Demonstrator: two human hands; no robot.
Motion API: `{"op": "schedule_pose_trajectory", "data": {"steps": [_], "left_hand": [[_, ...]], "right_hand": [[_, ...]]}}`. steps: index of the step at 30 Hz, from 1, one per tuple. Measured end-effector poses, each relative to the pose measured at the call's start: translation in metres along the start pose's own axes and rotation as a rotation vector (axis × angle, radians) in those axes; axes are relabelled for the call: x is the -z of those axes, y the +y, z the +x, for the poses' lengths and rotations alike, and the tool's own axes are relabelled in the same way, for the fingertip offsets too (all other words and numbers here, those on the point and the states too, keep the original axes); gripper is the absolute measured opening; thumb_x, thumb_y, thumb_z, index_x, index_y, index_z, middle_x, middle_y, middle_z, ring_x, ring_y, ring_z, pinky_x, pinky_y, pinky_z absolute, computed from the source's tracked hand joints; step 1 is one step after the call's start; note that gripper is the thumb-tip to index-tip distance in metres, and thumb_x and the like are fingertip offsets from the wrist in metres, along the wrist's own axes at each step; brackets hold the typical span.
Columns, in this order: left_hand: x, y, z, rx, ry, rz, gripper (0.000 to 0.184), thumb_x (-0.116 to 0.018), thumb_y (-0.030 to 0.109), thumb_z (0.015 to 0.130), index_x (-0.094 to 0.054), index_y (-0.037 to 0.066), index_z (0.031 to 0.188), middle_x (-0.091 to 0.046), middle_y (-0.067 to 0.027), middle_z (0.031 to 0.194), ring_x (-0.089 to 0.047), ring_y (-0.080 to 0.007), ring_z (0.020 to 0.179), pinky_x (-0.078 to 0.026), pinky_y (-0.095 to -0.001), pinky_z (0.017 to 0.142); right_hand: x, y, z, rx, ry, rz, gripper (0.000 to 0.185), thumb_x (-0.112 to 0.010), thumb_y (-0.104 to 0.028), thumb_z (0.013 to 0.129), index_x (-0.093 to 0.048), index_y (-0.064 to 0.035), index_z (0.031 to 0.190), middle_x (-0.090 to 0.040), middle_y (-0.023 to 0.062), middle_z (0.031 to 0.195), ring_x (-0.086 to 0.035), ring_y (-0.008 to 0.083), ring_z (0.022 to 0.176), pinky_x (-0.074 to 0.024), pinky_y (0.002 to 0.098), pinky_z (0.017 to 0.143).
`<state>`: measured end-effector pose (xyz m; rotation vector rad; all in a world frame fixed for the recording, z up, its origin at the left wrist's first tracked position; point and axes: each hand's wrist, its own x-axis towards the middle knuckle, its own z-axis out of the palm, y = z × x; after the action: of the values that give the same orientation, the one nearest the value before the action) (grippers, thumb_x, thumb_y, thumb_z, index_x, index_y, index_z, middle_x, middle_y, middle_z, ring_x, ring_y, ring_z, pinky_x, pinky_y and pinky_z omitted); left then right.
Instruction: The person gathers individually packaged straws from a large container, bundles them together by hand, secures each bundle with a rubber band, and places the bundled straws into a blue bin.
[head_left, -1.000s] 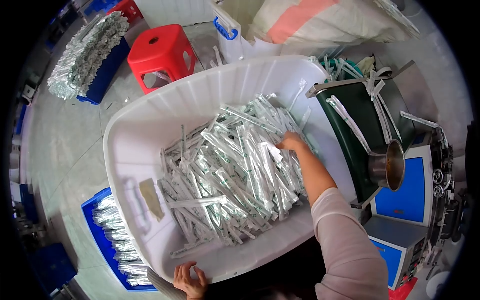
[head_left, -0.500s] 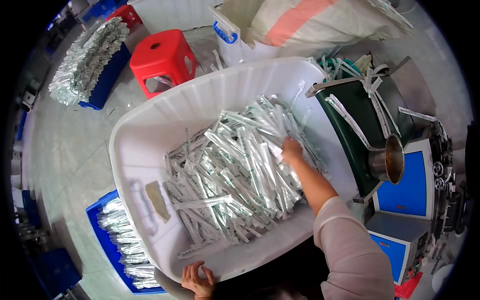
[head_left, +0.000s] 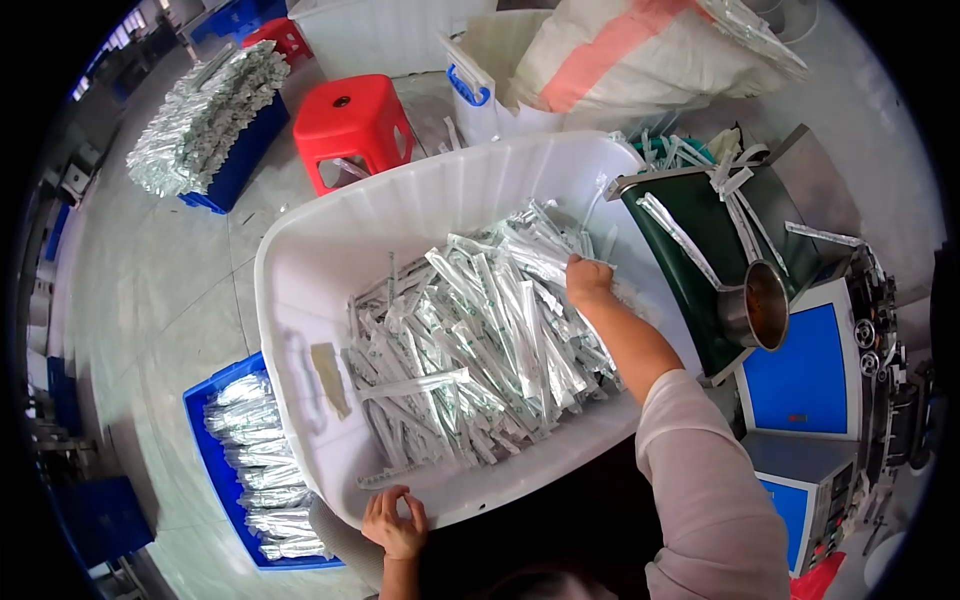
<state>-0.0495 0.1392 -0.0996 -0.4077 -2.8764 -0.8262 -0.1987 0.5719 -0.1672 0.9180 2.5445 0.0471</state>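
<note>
A large white tub (head_left: 330, 220) holds a loose heap of long, thin silvery-white packets with green print (head_left: 470, 350). At the heap's upper right, my right hand (head_left: 590, 278) is closed round the ends of some packets, its fingertips partly hidden. My left hand (head_left: 396, 520) rests at the tub's near rim, at the lower left, fingers bent and apart, with nothing held in it. A tan strip (head_left: 329, 380) is stuck to the tub's left wall.
Left of the tub stands a blue crate (head_left: 215, 470) of bundled packets; farther back are another loaded blue crate (head_left: 245, 150) and a red stool (head_left: 348, 115). At right are a green conveyor (head_left: 690, 270), a metal cup (head_left: 755, 305) and blue-panelled machines (head_left: 795, 370). A big sack (head_left: 640, 60) lies behind.
The view has shifted, so the tub appears farther right. My right hand has moved up slightly among the packets, and some packets beside it have shifted. My left hand remains at the rim.
</note>
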Motion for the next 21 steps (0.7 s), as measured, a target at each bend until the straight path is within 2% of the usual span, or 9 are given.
{"op": "schedule_pose_trajectory", "data": {"steps": [4,7,8,11,14,16,18,20,21], "left_hand": [[0.001,0.0,-0.003,0.024,0.025,0.038,0.005,-0.059,0.012,0.064,-0.057,0.009,0.067,-0.058,-0.0062,0.063,-0.057,-0.0257,0.059,-0.044,-0.0328,0.054],[0.011,0.009,0.006,0.282,-0.267,-0.05,0.021,-0.066,0.02,0.068,-0.058,0.005,0.08,-0.063,-0.0057,0.069,-0.061,-0.0189,0.062,-0.047,-0.0285,0.059],[0.004,0.011,0.01,0.288,-0.226,-0.256,0.024,-0.068,0.02,0.068,-0.057,0.004,0.083,-0.063,-0.006,0.07,-0.062,-0.0174,0.065,-0.048,-0.0278,0.06],[-0.019,0.044,0.038,0.22,-0.299,-0.7,0.032,-0.071,0.019,0.069,-0.055,0.0,0.09,-0.063,-0.0088,0.08,-0.061,-0.0147,0.074,-0.048,-0.0262,0.061],[-0.05,0.076,0.073,0.306,-0.546,-1.255,0.064,-0.07,0.028,0.072,-0.04,-0.006,0.118,-0.05,-0.0165,0.115,-0.047,-0.0229,0.109,-0.038,-0.0337,0.091],[-0.068,0.083,0.082,0.397,-0.785,-1.761,0.085,-0.068,0.035,0.072,-0.021,-0.007,0.129,-0.038,-0.0216,0.126,-0.036,-0.0282,0.12,-0.028,-0.0382,0.1],[-0.076,0.102,0.078,0.262,-0.785,-2.068,0.075,-0.068,0.035,0.072,-0.033,-0.008,0.122,-0.046,-0.0227,0.117,-0.046,-0.028,0.11,-0.036,-0.0399,0.096],[-0.061,0.108,0.072,0.636,-0.863,-1.94,0.062,-0.068,0.032,0.071,-0.044,-0.005,0.114,-0.055,-0.0205,0.104,-0.057,-0.0269,0.095,-0.046,-0.0394,0.085],[-0.068,0.102,0.065,0.596,-0.896,-1.877,0.066,-0.067,0.035,0.07,-0.042,-0.005,0.117,-0.056,-0.0192,0.105,-0.057,-0.0276,0.094,-0.046,-0.0391,0.085]], "right_hand": [[0.055,0.031,-0.046,0.072,0.073,0.039,0.045,-0.064,-0.016,0.063,-0.053,-0.0034,0.105,-0.058,0.0174,0.103,-0.057,0.0268,0.096,-0.0448,0.0367,0.08],[0.084,0.061,-0.082,0.132,-0.022,0.575,0.051,-0.064,-0.014,0.061,-0.052,0.0026,0.107,-0.058,0.0194,0.1,-0.057,0.0314,0.093,-0.0461,0.0369,0.077],[0.078,0.07,-0.084,0.136,-0.008,0.575,0.051,-0.064,-0.014,0.061,-0.052,0.0026,0.107,-0.058,0.0194,0.1,-0.057,0.0314,0.093,-0.0461,0.0369,0.077],[0.093,0.078,-0.146,0.173,-0.32,1.36,0.052,-0.067,-0.016,0.066,-0.049,0.0022,0.112,-0.058,0.0139,0.098,-0.058,0.0215,0.088,-0.0465,0.0331,0.074],[0.065,0.079,-0.183,0.184,-0.482,1.537,0.061,-0.07,-0.023,0.068,-0.044,0.0018,0.117,-0.057,0.0132,0.101,-0.056,0.02,0.089,-0.0457,0.0313,0.076],[0.025,0.076,-0.2,0.456,-0.616,1.669,0.064,-0.068,-0.026,0.072,-0.039,0.0014,0.122,-0.055,0.0117,0.105,-0.054,0.0192,0.094,-0.0448,0.0319,0.079],[0.031,0.057,-0.255,0.614,-0.807,1.796,0.062,-0.065,-0.027,0.075,-0.037,0.0014,0.123,-0.055,0.01,0.105,-0.053,0.0184,0.096,-0.0437,0.032,0.081],[0.009,0.039,-0.284,0.593,-0.828,1.714,0.056,-0.064,-0.028,0.077,-0.041,0.0017,0.12,-0.055,0.0085,0.104,-0.053,0.0177,0.094,-0.0434,0.0304,0.081],[0.015,0.032,-0.3,0.564,-0.805,1.503,0.052,-0.062,-0.025,0.079,-0.042,0.0007,0.119,-0.054,0.0081,0.105,-0.052,0.0163,0.094,-0.0429,0.0286,0.079]]}}
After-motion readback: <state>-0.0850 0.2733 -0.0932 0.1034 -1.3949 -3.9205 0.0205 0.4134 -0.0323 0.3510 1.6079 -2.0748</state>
